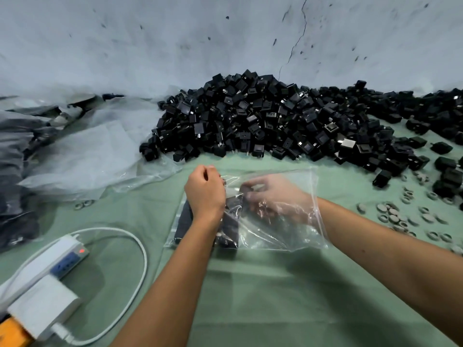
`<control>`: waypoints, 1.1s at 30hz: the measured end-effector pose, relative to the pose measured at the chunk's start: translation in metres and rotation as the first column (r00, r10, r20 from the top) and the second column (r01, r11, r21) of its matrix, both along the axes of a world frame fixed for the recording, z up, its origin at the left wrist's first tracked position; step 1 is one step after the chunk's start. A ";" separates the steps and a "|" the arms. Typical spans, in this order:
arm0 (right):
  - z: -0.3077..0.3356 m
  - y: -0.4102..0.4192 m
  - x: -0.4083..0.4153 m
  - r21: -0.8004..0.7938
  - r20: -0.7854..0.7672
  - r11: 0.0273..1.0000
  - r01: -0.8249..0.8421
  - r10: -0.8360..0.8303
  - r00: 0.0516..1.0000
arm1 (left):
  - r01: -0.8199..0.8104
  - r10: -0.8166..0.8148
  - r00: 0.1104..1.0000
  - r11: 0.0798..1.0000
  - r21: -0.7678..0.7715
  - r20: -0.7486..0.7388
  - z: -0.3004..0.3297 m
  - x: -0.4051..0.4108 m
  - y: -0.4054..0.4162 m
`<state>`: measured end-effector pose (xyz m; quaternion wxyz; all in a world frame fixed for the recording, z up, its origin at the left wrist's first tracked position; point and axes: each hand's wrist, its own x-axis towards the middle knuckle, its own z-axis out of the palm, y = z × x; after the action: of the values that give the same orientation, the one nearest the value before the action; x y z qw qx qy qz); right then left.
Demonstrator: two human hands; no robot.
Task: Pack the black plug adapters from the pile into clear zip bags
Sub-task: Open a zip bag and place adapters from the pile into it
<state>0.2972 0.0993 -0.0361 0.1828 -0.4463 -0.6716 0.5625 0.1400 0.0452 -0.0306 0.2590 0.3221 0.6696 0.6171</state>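
Head view: bag (pixel 280 229) lies flat on the green desk (pixel 250 284), centre frame, mouth toward the right. Left hand (pixel 204 191) is curled, grip pinching the bag's top-left edge. Right hand (pixel 273 196) is inside the bag up to the wrist, fingers curled on an adapter (pixel 248 190); film blurs the detail. More adapters (pixel 229 231) are already inside at the bag's left end, under the left wrist. Pile (pixel 263 121) sits just beyond the bag against the wall, its near edge close to the bag's far edge, spreading right to the frame edge. Grey rings (pixel 400 216) scattered to the right. Power strip (pixel 62 259) and cable front-left; loose plastic sheet (pixel 87 156) left. Open desk in front of the bag, between the forearms.
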 end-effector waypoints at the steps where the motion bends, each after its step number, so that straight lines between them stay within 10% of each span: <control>1: -0.003 0.001 -0.002 -0.003 -0.028 1.000 0.015 -0.015 0.999 | -0.001 0.001 1.000 1.000 0.005 -0.010 -0.001 0.000 0.000; 17: -0.014 0.005 -0.013 -0.001 -0.156 0.999 0.047 -0.047 0.987 | 0.015 -0.017 0.993 1.000 -0.018 -0.114 0.000 0.002 -0.002; 33: -0.008 0.013 -0.003 0.089 0.088 0.984 -0.157 0.149 0.985 | 0.034 -0.033 0.996 0.999 0.010 -0.083 -0.006 0.001 -0.001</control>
<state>0.2945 0.1121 -0.0438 0.1327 -0.4066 -0.7369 0.5235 0.1413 0.0445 -0.0361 0.2393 0.3600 0.6709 0.6025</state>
